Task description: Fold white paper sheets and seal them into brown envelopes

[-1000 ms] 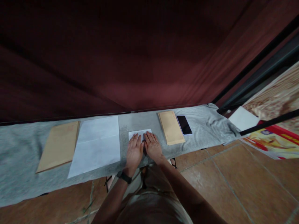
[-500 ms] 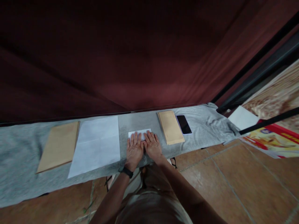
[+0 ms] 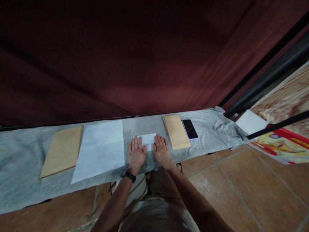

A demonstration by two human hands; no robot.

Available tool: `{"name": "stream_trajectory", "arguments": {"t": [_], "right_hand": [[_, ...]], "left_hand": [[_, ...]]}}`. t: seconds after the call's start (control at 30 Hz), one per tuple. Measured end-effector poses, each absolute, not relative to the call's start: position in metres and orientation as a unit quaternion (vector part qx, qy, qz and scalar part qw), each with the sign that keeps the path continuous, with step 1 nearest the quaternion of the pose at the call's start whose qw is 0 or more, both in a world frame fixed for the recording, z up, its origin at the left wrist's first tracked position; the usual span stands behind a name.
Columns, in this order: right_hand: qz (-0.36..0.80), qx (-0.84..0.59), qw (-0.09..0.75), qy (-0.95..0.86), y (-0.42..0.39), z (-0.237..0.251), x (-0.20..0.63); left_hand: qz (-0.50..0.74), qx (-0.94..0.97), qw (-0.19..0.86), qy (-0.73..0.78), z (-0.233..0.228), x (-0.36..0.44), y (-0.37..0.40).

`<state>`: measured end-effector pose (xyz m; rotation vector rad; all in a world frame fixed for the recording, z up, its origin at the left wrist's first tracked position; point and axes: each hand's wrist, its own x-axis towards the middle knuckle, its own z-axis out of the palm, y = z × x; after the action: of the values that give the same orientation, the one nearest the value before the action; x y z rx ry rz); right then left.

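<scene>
Grey cloth (image 3: 29, 187) covers the bench; big white sheet (image 3: 100, 149) and brown envelopes (image 3: 63, 150) (image 3: 176, 131) flank a small folded paper (image 3: 149, 141) at centre. L hand (image 3: 135, 154) & R hand (image 3: 162, 151) lie flat on it, fingers spread — uneven pressure could skew the crease. Phone (image 3: 190, 128) sits beside the R envelope — nothing blocks.

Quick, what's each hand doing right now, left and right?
Left hand: open, flat, pressing the folded white paper.
Right hand: open, flat on the same paper; holding nothing.
</scene>
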<state>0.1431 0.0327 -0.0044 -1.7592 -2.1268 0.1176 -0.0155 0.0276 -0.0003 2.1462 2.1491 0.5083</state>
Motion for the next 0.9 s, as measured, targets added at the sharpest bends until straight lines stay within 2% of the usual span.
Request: {"name": "stream_trajectory", "arguments": {"t": [0.17,0.43,0.9], "right_hand": [[0.052,-0.625,0.203,-0.752,0.036,0.003,0.14],[0.104,-0.506,0.184,-0.836,0.044,0.009,0.11],[0.049,-0.551,0.188,-0.811,0.049,-0.003,0.125]], "left_hand": [[0.158,0.701,0.015,0.696,-0.003,-0.015,0.028],[0.113,0.711,0.018,0.694,-0.001,-0.019,0.028],[0.152,0.702,0.007,0.696,-0.005,-0.019,0.029]]}}
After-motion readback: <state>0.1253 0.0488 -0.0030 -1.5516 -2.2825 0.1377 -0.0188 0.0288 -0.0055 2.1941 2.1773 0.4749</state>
